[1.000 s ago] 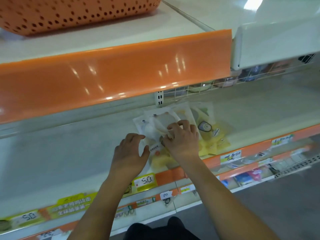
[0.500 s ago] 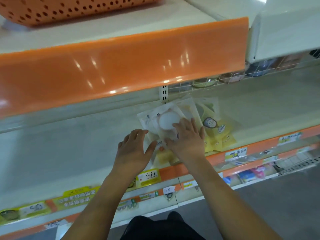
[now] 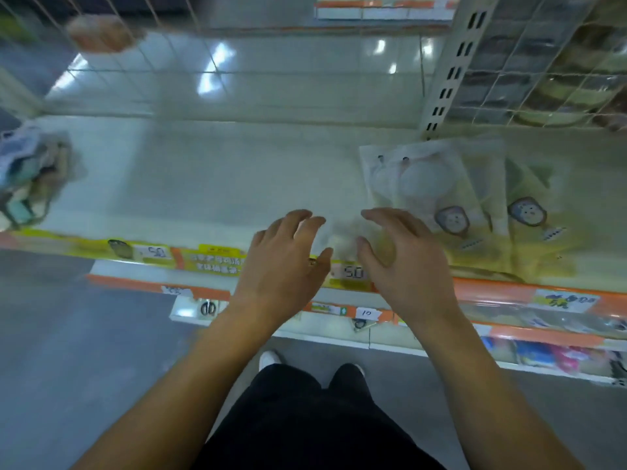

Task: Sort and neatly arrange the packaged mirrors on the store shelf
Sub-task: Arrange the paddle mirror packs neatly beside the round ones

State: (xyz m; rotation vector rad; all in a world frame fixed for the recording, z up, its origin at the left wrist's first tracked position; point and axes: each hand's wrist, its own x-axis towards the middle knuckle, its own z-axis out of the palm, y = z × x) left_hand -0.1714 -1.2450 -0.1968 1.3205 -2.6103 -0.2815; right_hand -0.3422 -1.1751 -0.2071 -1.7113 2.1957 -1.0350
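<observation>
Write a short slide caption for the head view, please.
Both hands, left and right, hover open over the shelf edge beside packaged mirrors.

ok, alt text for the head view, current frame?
A person's left hand and right hand, fingers relaxed and holding nothing, hover at the front edge of a pale store shelf. To the right lie overlapping packaged mirrors in clear and yellow wrappers; price tags line the edge.

Retail shop, tiered shelf (image 3: 210,184) w/ orange price strips, handwritten price tags (image 3: 353,273), packaged mirrors (image 3: 475,212) on display
</observation>
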